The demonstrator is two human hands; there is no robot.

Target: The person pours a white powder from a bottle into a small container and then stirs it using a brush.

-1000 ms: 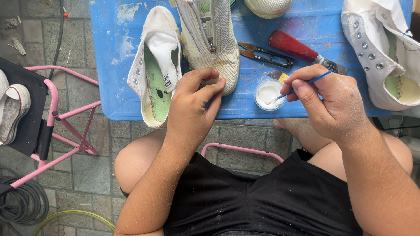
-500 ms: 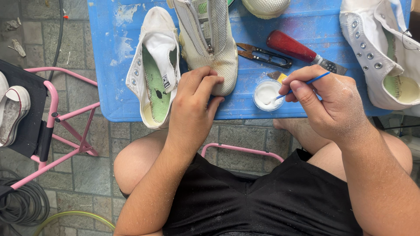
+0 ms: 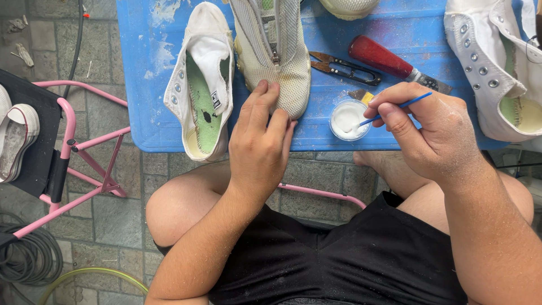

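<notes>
My left hand (image 3: 259, 141) rests with its fingertips on the toe of a cream mesh shoe with a zipper (image 3: 274, 53), which lies on a blue table (image 3: 164, 124). My right hand (image 3: 429, 133) pinches a thin blue brush (image 3: 403, 106), whose tip dips into a small round jar of white paint (image 3: 349, 120) near the table's front edge. A white canvas shoe with a green insole (image 3: 203, 90) lies just left of the mesh shoe.
Small snips (image 3: 341, 68) and a red-handled scraper (image 3: 389, 63) lie behind the jar. Another white high-top shoe (image 3: 494, 70) sits at the right. A pink-framed stool (image 3: 62, 164) holding a white sneaker (image 3: 14, 141) stands at the left, with coiled cable (image 3: 25, 257) below.
My left hand has uncurled, and its fingers now lie flat on the mesh shoe's toe. My right hand keeps the brush in the paint jar.
</notes>
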